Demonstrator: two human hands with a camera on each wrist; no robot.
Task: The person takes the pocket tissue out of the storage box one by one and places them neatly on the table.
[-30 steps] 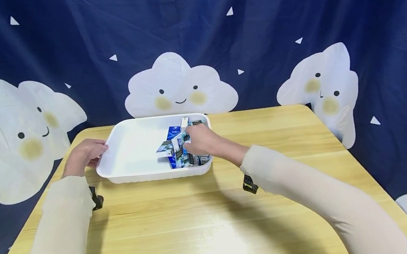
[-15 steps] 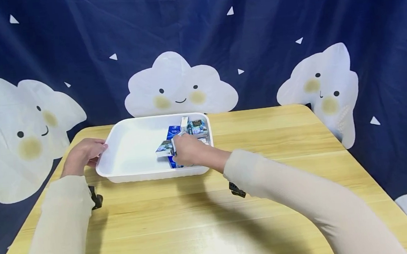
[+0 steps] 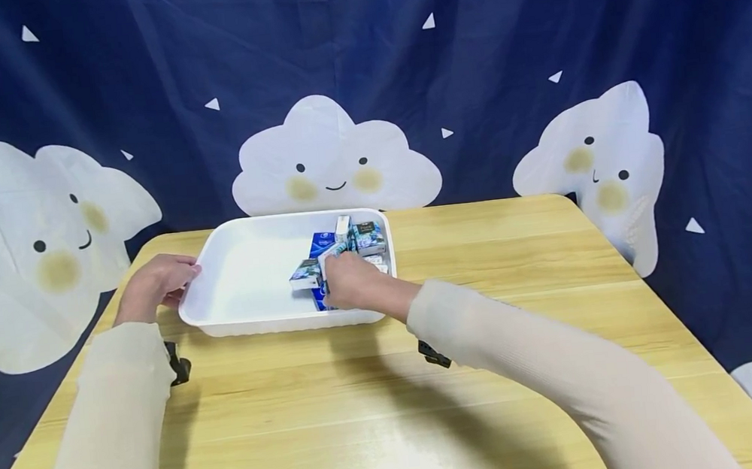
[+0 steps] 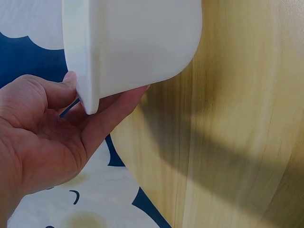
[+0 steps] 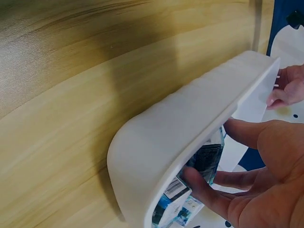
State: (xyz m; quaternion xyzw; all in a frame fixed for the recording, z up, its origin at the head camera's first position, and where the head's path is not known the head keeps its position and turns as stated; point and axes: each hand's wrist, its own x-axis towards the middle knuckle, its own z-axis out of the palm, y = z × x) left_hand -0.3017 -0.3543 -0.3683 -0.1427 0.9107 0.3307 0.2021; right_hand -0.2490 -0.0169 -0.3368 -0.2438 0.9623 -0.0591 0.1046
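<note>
Tray of white plastic (image 3: pixel 237 278) lies at 12 o'clock from me on the pale wooden table (image 3: pixel 285 424), and my left hand (image 3: pixel 161 279) grips its 9 o'clock end, thumb against the rim and fingers beneath it. My right hand (image 3: pixel 356 280) reaches inside, toward the 3 o'clock end, with thumb and fingers curled narrowly round a small dark-faced box (image 5: pixel 208 159), which from above is largely hidden by the hand. At 9 o'clock from that hand sits a tilted blue-printed box (image 3: pixel 305 274); at 11 o'clock lies a deep-blue pack (image 3: pixel 324 240); at 12 o'clock, a white-ended box (image 3: pixel 343 227). Another floral box (image 3: pixel 369 237) fills the tray's 2 o'clock corner. Behind everything hangs a navy cloud-print curtain (image 3: pixel 263 49)
</note>
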